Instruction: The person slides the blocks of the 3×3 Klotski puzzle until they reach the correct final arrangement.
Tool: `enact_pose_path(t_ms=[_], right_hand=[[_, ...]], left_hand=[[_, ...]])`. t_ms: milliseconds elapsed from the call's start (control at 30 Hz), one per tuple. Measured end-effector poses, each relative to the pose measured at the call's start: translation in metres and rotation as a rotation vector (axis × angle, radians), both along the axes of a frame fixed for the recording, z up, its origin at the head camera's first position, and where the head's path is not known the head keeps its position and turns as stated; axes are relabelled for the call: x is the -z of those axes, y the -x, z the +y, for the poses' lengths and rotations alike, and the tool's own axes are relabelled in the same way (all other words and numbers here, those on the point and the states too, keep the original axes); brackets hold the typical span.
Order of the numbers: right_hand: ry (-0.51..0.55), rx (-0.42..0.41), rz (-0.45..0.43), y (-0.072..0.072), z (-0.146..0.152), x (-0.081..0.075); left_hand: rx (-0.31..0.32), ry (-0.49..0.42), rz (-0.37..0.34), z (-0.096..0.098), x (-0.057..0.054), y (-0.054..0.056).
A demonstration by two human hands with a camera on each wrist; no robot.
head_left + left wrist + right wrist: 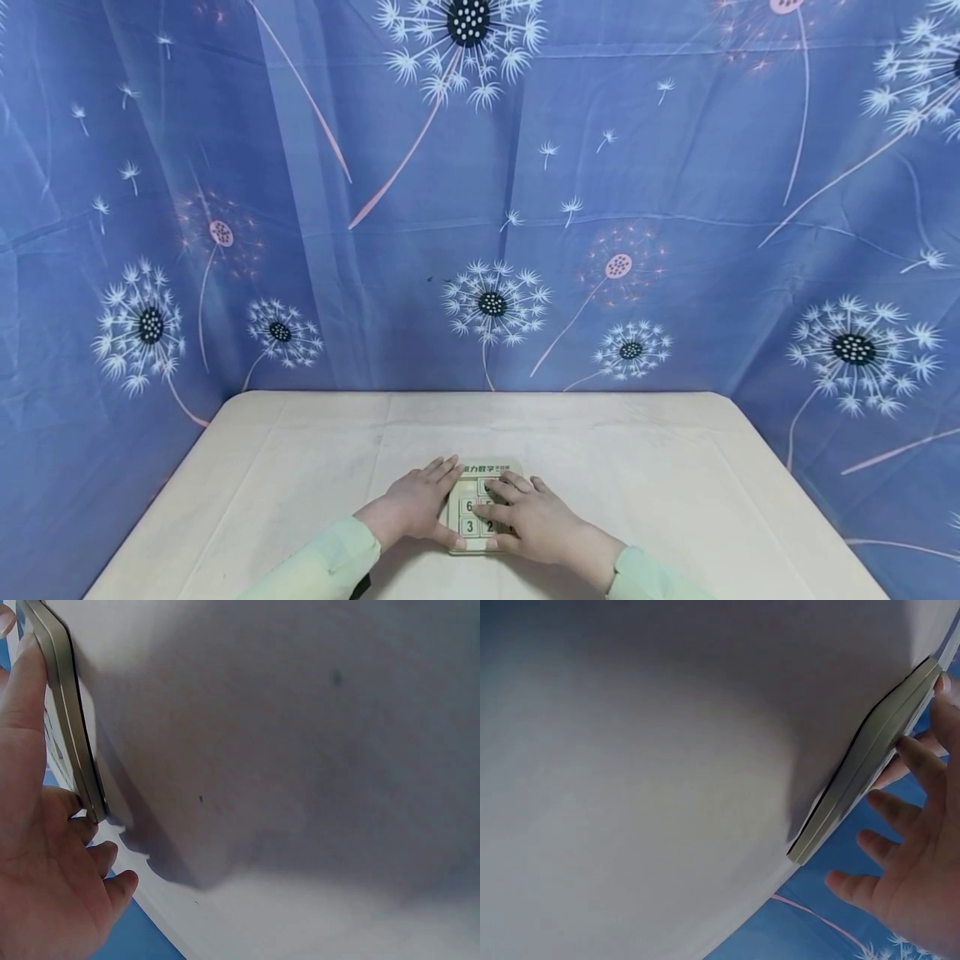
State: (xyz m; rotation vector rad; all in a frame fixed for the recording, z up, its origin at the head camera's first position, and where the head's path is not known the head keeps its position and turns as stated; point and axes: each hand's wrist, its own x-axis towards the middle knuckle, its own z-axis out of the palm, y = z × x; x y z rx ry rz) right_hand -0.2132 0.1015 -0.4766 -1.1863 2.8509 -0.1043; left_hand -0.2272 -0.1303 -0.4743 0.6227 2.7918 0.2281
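Observation:
A pale green number slide puzzle [472, 546] lies on the table near its front edge, with dark lettering along its top. Tiles reading 6, 3 and 2 show, and a gap is visible at the upper left of the grid. My left hand [416, 504] holds the puzzle's left side, thumb at the lower corner and fingers toward the top. In the left wrist view, that hand's fingers [86, 829] reach round the frame's edge. My right hand [543, 525] lies over the right-hand tiles, covering some of them, with its fingers extended and index fingertip near the 6 tile [469, 506].
The table [600, 442] has a cream cover and rounded back corners. A blue dandelion-patterned curtain [420, 333] hangs behind it and along both sides. Light green sleeves [322, 558] cover the forearms.

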Motion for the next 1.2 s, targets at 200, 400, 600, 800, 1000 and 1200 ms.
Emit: enact_pose_path(t_ms=[200, 400, 600, 800, 1000, 1200], right_hand=[[0.000, -0.004, -0.002, 0.001, 0.002, -0.001], [0.028, 0.003, 0.003, 0.004, 0.008, -0.005], [0.042, 0.013, 0.031, 0.008, 0.016, -0.005], [0.062, 0.016, 0.050, 0.013, 0.020, 0.000], [0.069, 0.021, 0.044, 0.015, 0.021, 0.003], [0.062, 0.019, 0.051, 0.017, 0.020, 0.004]], left_hand=[[-0.005, -0.001, 0.002, 0.000, 0.001, 0.000], [-0.005, -0.005, 0.006, -0.002, 0.001, 0.000], [0.002, -0.010, -0.002, -0.001, -0.001, 0.000], [-0.003, -0.007, -0.006, -0.001, -0.001, -0.001], [-0.008, -0.001, -0.007, 0.000, -0.001, 0.000], [-0.023, -0.007, -0.015, -0.001, 0.000, 0.000]])
